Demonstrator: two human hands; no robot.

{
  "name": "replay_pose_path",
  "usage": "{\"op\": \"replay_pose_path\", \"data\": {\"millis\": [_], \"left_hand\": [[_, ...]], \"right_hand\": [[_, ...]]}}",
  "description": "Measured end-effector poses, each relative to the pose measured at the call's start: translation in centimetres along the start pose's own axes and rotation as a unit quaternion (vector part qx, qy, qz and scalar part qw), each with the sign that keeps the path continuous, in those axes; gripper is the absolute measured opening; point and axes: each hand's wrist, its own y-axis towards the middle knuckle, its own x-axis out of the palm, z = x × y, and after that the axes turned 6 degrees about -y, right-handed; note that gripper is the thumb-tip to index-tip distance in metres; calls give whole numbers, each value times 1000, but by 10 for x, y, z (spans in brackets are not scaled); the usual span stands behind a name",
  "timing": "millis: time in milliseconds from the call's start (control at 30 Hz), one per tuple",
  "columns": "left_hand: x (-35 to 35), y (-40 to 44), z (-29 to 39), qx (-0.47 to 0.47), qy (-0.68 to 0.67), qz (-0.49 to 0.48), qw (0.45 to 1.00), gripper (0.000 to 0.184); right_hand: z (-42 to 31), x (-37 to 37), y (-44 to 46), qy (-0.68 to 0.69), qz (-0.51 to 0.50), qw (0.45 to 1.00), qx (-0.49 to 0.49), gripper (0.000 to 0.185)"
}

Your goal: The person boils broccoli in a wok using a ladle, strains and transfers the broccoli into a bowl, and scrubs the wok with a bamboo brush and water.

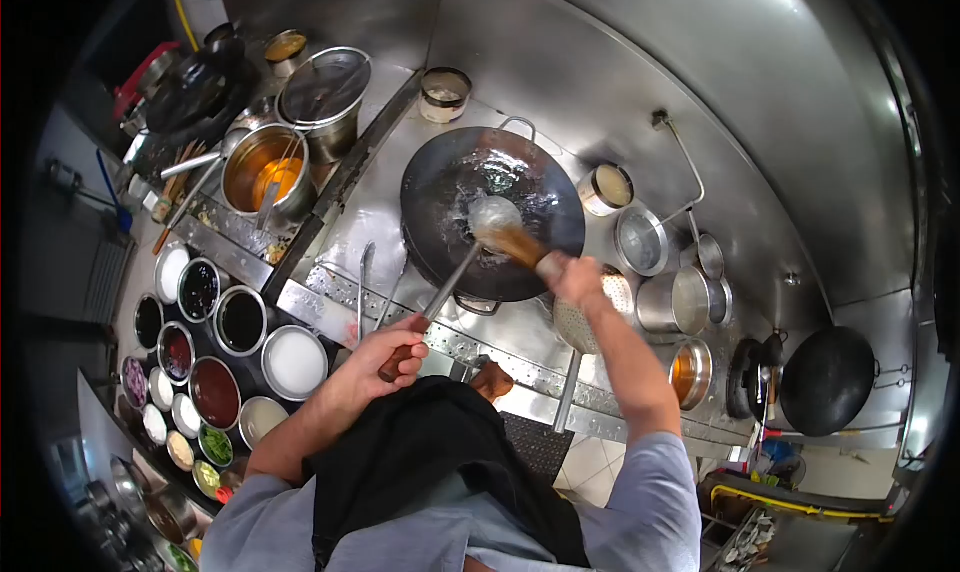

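A large dark wok (430,187) with two loop handles sits on the stove in front of me, with water shining inside it. My left hand (393,354) is closed round the wooden handle of a ladle (447,297), whose round bowl is over the middle of the wok. In my right hand (582,280) is a brown wok brush (520,244), blurred by motion. Its bristle end is at the ladle's bowl; whether they touch I cannot tell. Beneath my right wrist lies a perforated strainer (577,324), its handle pointing toward me.
Left are several sauce and seasoning bowls (215,392), a pot of orange oil (240,187) and a mesh-covered pot (345,132). Right of the wok stand cans (607,187), metal pots (672,302) and a bent tap (690,162). Another wok (828,382) rests far right.
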Motion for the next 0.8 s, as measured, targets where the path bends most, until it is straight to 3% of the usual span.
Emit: {"op": "replay_pose_path", "data": {"millis": [33, 100, 133, 267, 367, 400, 467, 533, 633, 733, 800], "left_hand": [[2, 1, 3, 3, 27, 9, 1000, 39], [6, 4, 8, 13, 74, 27, 997, 52], [10, 6, 9, 27, 100, 45, 994, 67], [3, 13, 18, 40, 117, 43, 991, 76], [2, 14, 23, 42, 111, 31, 992, 77], [0, 13, 24, 42, 111, 28, 993, 78], [-6, 23, 26, 39, 114, 18, 993, 79], [-10, 23, 29, 39, 122, 20, 992, 79], [-3, 27, 35, 49, 143, 27, 988, 78], [-2, 28, 36, 59, 173, 26, 983, 81], [0, 33, 42, 64, 204, 14, 977, 82]], "right_hand": [[-4, -10, 10, -68, -13, 998, 14, 58], [-16, -20, 19, -59, 1, 998, -29, 59], [-22, -21, 21, -50, 6, 998, -47, 60], [6, -3, 60, 54, 21, 998, -1, 64], [-17, -20, 34, 231, -156, 957, 78, 62], [27, 39, 74, -50, 116, 987, -102, 61], [23, 36, 74, 41, 41, 997, -56, 61], [-12, -7, 49, 164, -143, 974, 55, 62], [-36, -12, 31, -14, 38, 998, 45, 62], [-7, 19, 57, 19, -9, 1000, -11, 64], [-33, -6, 39, 9, 2, 999, 47, 63]]}}
